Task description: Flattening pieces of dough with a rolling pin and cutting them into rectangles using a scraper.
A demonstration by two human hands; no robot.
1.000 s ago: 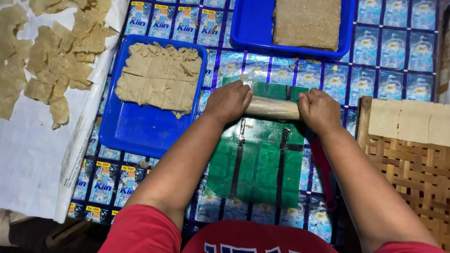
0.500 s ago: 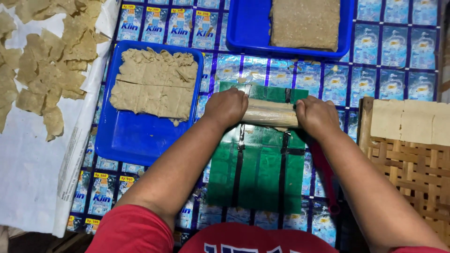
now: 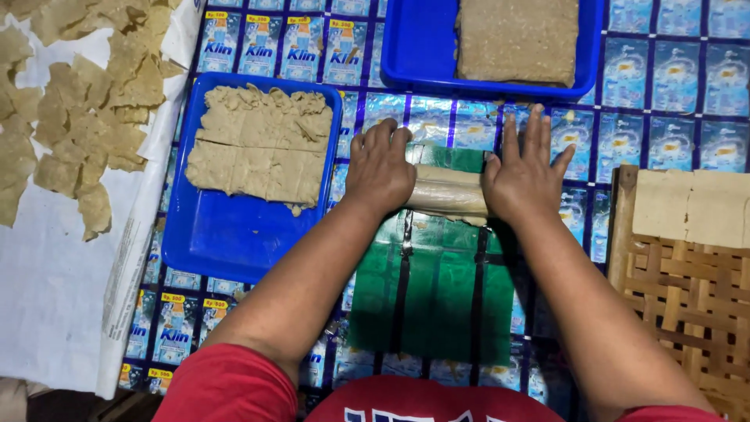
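Pale roller (image 3: pixel 447 191) lying crosswise at the far end of the green plastic sheet (image 3: pixel 433 293), near the middle of the mat. Only the middle stretch visible; both ends covered by the hands. Surface smooth, beige, with a thin ragged edge of dough showing under its right part. Whether dough is wrapped around it cannot be told.

Left hand (image 3: pixel 380 168) palm down on the roller's left end, fingers extended forward and held close together, tips past the roller on the sheet's far edge. Right hand (image 3: pixel 525 176) palm down on the right end, fingers straight and slightly fanned, thumb out to the right, tips reaching toward the far tray. Neither hand curled round the roller; both pressed flat on top.

Green sheet crossed by two dark strips running toward the body, near edge close to the red shirt (image 3: pixel 234 387).

Left of the left hand: blue tray (image 3: pixel 234 242) holding a flat slab of tan dough (image 3: pixel 258 144), scored by one line across and fainter cuts, top edge ragged. Near half of that tray bare.

Beyond the hands: second blue tray (image 3: pixel 414 55) with a browner, grainy block (image 3: pixel 517 39).

Far left: white paper (image 3: pixel 55 273) carrying many thin irregular dough pieces (image 3: pixel 78 117), overlapping.

Right: woven bamboo rack (image 3: pixel 687 312) with a pale flat sheet (image 3: pixel 691 207) lying on its far part.

Underneath everything: mat of joined blue printed sachets (image 3: pixel 672 117).
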